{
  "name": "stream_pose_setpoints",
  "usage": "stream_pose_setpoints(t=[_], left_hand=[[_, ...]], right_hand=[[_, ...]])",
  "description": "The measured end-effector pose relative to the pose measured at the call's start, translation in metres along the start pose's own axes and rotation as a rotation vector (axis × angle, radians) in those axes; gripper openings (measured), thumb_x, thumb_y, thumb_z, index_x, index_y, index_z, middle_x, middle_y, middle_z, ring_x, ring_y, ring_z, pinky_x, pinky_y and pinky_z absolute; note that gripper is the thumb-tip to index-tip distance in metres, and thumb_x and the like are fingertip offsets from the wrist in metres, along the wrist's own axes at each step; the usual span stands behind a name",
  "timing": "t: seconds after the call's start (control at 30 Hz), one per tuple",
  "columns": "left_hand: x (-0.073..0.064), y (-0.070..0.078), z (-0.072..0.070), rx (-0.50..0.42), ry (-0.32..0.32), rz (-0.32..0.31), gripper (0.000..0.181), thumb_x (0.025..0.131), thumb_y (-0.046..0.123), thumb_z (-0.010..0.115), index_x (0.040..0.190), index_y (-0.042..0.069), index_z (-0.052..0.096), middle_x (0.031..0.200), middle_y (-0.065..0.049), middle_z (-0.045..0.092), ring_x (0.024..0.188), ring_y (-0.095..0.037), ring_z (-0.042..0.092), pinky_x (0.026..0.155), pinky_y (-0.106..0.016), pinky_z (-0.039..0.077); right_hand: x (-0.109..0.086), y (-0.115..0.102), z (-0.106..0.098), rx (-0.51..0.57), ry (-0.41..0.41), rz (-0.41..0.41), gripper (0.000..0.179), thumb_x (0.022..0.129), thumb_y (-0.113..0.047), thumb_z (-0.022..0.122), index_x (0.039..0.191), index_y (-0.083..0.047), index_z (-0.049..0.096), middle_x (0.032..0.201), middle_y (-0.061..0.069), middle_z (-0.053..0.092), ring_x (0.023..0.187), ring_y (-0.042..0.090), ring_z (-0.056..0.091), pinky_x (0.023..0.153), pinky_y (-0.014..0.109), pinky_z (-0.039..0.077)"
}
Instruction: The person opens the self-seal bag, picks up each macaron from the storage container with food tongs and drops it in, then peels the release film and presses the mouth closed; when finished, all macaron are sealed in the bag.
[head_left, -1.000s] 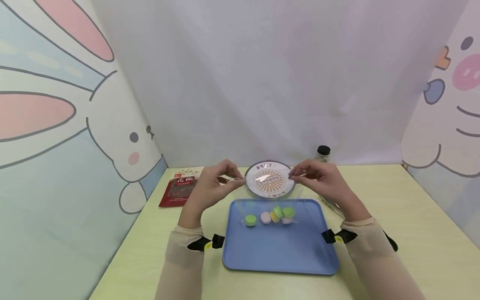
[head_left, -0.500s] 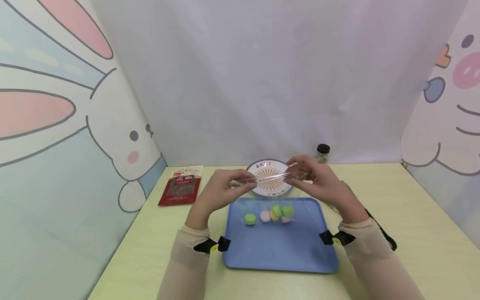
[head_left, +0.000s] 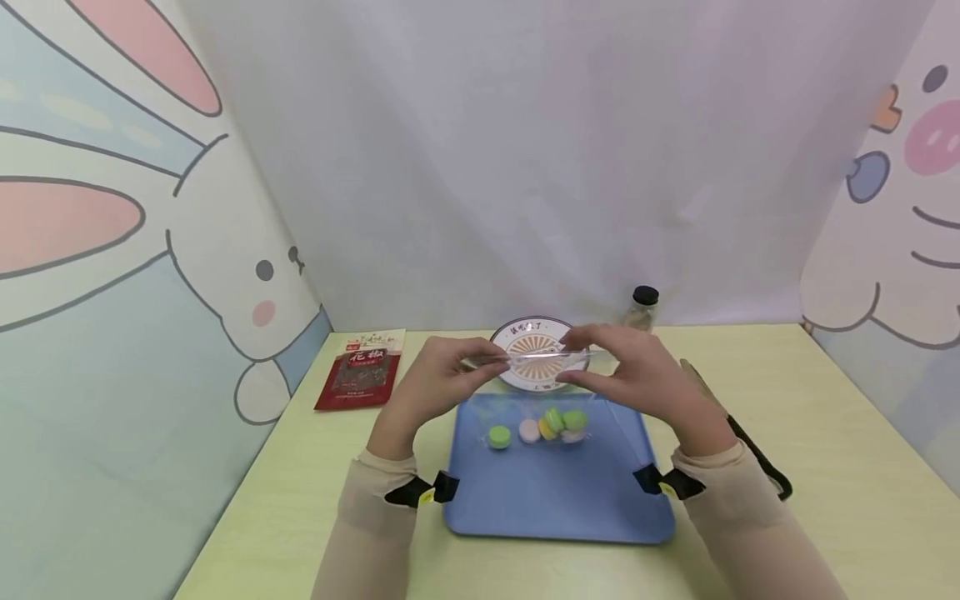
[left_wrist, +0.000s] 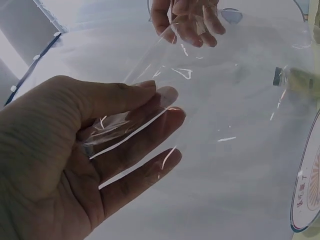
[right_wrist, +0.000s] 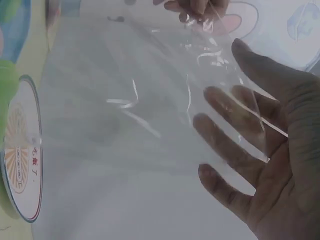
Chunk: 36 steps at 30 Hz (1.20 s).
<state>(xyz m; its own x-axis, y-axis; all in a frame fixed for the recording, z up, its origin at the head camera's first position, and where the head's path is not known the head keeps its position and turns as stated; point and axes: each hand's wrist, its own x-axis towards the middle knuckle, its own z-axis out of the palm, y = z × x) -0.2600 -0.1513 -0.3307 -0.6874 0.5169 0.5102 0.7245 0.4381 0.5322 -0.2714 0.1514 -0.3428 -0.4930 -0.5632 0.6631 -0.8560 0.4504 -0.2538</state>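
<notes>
A clear plastic bag [head_left: 536, 357] hangs over the blue tray [head_left: 555, 500], its upper edge stretched between the hands. My left hand [head_left: 442, 379] pinches that edge between thumb and forefinger, and the left wrist view shows film bunched in its palm. On the other side my right hand [head_left: 637, 371] has its thumb and fingers apart. In the right wrist view its fingers [right_wrist: 220, 140] lie behind the film, the thumb off it. Toy-like macarons in green [head_left: 498, 437], pink [head_left: 529, 431] and yellow [head_left: 547, 429] show low in the film, overlapping the tray.
Behind the bag is a round patterned plate [head_left: 517, 333]. A red spice packet [head_left: 363, 371] lies at the back left. At the back right stands a glass jar [head_left: 639, 318] with a black lid. A long tool with a black handle [head_left: 761, 462] lies beside the right forearm.
Both hands have come closer together, and the bag's upper edge has narrowed to a folded strip. My right fingers have spread away from their earlier pinch on it.
</notes>
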Motion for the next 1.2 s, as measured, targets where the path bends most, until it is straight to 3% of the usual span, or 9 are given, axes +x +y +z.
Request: stream_pose_setpoints(t=[0.1, 0.17, 0.27, 0.4, 0.57, 0.73, 0.9, 1.2], left_hand=[[0.001, 0.003, 0.001, 0.041, 0.001, 0.035, 0.011, 0.092, 0.015, 0.076, 0.102, 0.013, 0.078, 0.095, 0.007, 0.076, 0.085, -0.003, 0.07, 0.069, -0.021, 0.057], [0.001, 0.004, 0.0, 0.053, -0.005, 0.043, 0.012, 0.091, 0.015, 0.076, 0.103, 0.012, 0.078, 0.096, 0.006, 0.076, 0.086, -0.004, 0.071, 0.07, -0.021, 0.057], [-0.001, 0.003, -0.003, 0.077, -0.01, 0.011, 0.013, 0.092, 0.017, 0.076, 0.103, 0.013, 0.078, 0.097, 0.007, 0.075, 0.086, -0.003, 0.07, 0.072, -0.022, 0.057], [-0.004, -0.001, -0.011, 0.096, 0.007, -0.058, 0.011, 0.092, 0.02, 0.076, 0.102, 0.017, 0.079, 0.095, 0.011, 0.075, 0.084, -0.001, 0.069, 0.074, -0.025, 0.057], [-0.006, -0.008, -0.017, 0.079, 0.018, -0.088, 0.01, 0.093, 0.02, 0.075, 0.101, 0.02, 0.08, 0.095, 0.013, 0.074, 0.084, 0.0, 0.069, 0.073, -0.027, 0.057], [-0.006, -0.012, -0.019, 0.06, 0.027, -0.092, 0.01, 0.093, 0.021, 0.075, 0.101, 0.021, 0.08, 0.094, 0.015, 0.074, 0.083, 0.001, 0.068, 0.072, -0.028, 0.057], [-0.006, -0.011, -0.021, -0.003, 0.029, -0.079, 0.011, 0.093, 0.02, 0.075, 0.101, 0.023, 0.08, 0.094, 0.013, 0.075, 0.084, -0.002, 0.07, 0.073, -0.029, 0.057], [-0.009, 0.001, -0.031, -0.217, 0.009, -0.039, 0.013, 0.092, 0.016, 0.075, 0.104, 0.017, 0.08, 0.091, 0.006, 0.076, 0.08, -0.016, 0.074, 0.073, -0.032, 0.059]], right_hand=[[0.003, -0.006, 0.003, -0.119, 0.032, -0.056, 0.03, 0.089, -0.036, 0.078, 0.109, -0.016, 0.072, 0.099, -0.005, 0.074, 0.085, 0.01, 0.069, 0.064, 0.033, 0.055], [0.004, -0.006, 0.003, -0.132, 0.046, -0.079, 0.023, 0.092, -0.035, 0.075, 0.105, -0.016, 0.074, 0.096, -0.005, 0.075, 0.081, 0.01, 0.07, 0.061, 0.032, 0.054], [0.003, -0.003, 0.002, -0.103, 0.044, -0.079, 0.016, 0.089, -0.023, 0.079, 0.101, -0.015, 0.074, 0.094, -0.005, 0.075, 0.081, 0.01, 0.071, 0.062, 0.031, 0.054], [0.001, 0.003, -0.002, -0.036, 0.019, -0.049, 0.024, 0.08, -0.006, 0.084, 0.1, -0.015, 0.073, 0.094, -0.006, 0.075, 0.083, 0.01, 0.072, 0.065, 0.034, 0.057], [-0.003, 0.012, -0.01, 0.014, -0.042, 0.016, 0.024, 0.084, -0.003, 0.081, 0.101, -0.017, 0.073, 0.094, -0.008, 0.075, 0.083, 0.009, 0.072, 0.064, 0.035, 0.057], [-0.009, 0.019, -0.019, 0.033, -0.052, 0.063, 0.023, 0.086, 0.002, 0.077, 0.098, -0.017, 0.075, 0.083, -0.01, 0.072, 0.068, 0.002, 0.063, 0.059, 0.022, 0.05], [-0.011, 0.022, -0.027, 0.067, -0.041, 0.038, 0.027, 0.086, 0.008, 0.073, 0.097, -0.016, 0.076, 0.082, -0.012, 0.072, 0.067, -0.001, 0.061, 0.056, 0.015, 0.042], [-0.01, 0.006, -0.046, 0.17, -0.007, -0.027, 0.035, 0.082, 0.009, 0.077, 0.099, -0.021, 0.075, 0.084, -0.012, 0.073, 0.075, 0.001, 0.068, 0.063, 0.015, 0.05]])
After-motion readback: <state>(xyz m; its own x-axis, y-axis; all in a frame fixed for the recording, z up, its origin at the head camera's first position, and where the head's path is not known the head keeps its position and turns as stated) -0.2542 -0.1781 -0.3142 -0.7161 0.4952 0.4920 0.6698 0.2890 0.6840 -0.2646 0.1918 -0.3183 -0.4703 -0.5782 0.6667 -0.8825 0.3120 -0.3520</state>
